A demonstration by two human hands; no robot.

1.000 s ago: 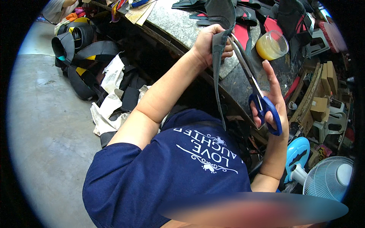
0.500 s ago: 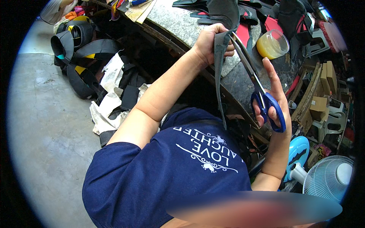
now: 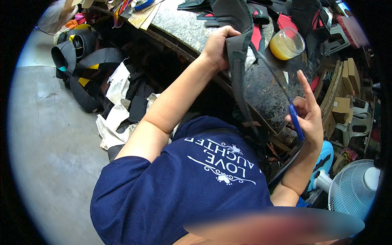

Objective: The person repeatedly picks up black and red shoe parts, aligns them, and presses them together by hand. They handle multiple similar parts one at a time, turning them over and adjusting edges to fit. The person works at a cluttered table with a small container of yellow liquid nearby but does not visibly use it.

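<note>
My left hand point(image 3: 218, 48) is closed on a dark grey-black fabric strip point(image 3: 237, 55), pinching it over the table's near edge. The strip's long end hangs down in front of my shirt, and its upper part joins a wider dark piece. In my right hand point(image 3: 309, 116) are scissors point(image 3: 295, 118) with blue handles, seen almost edge-on. Their blades point up and left, the tips close beside the strip's right edge; whether they touch it I cannot tell. My right index finger sticks out straight, away from the handles.
On the worktable point(image 3: 171, 22) stands a clear jar point(image 3: 287, 44) of yellow contents, near black and red pieces. Black straps point(image 3: 98, 61) and white cloth scraps point(image 3: 118, 83) lie at the left. A fan point(image 3: 353, 183) and cardboard boxes point(image 3: 341, 107) are at the right.
The scissors have turned from showing their loops to nearly edge-on, and my right hand has shifted slightly right. The strip has twisted, showing more of its broad face.
</note>
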